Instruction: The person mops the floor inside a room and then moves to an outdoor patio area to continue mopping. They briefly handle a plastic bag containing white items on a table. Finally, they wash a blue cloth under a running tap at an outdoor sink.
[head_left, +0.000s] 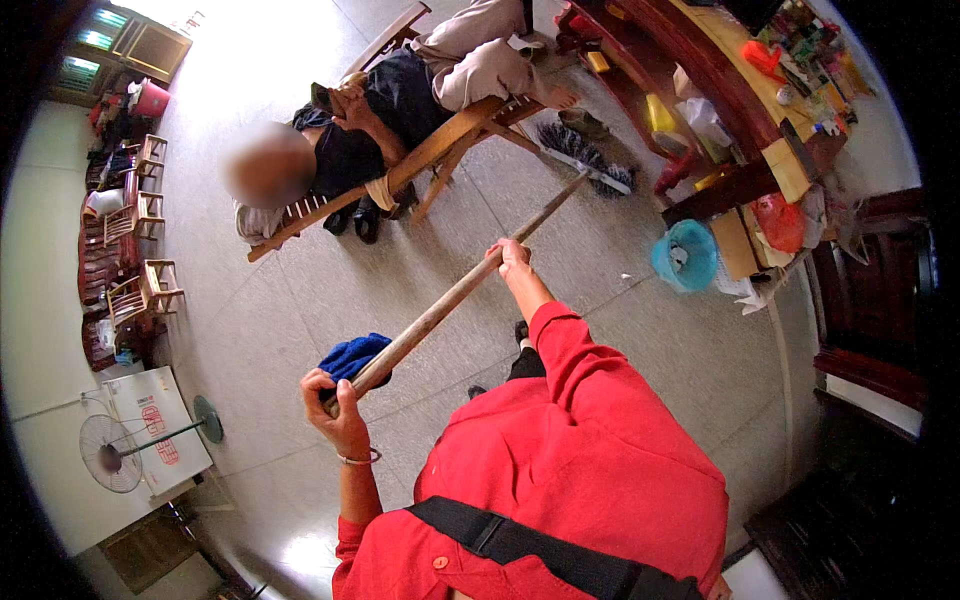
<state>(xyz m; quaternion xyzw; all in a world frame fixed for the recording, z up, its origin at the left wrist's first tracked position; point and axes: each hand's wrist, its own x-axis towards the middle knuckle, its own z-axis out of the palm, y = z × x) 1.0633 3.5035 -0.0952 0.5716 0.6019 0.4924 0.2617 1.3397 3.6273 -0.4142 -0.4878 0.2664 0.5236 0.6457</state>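
A long wooden broom handle (431, 319) runs slantwise across the view in front of my red top. My left hand (336, 420) grips its near upper end, with a blue cloth (354, 357) bunched between the fingers and the wood. Farther down the shaft, my right hand (513, 255) is wrapped around it. At the far end, the broom head (589, 161) with dark and grey bristles is at the floor between a reclining chair and a dark red wooden cabinet. My fingers partly hide the handle's tip.
A person (390, 97) lies on a wooden reclining chair (450, 142) ahead, shoes beneath it. To the right stand a blue wastebasket (684, 255), cardboard (733, 244) and the loaded cabinet (697, 45). A pedestal fan (112, 454) and small wooden chairs (154, 285) line the left.
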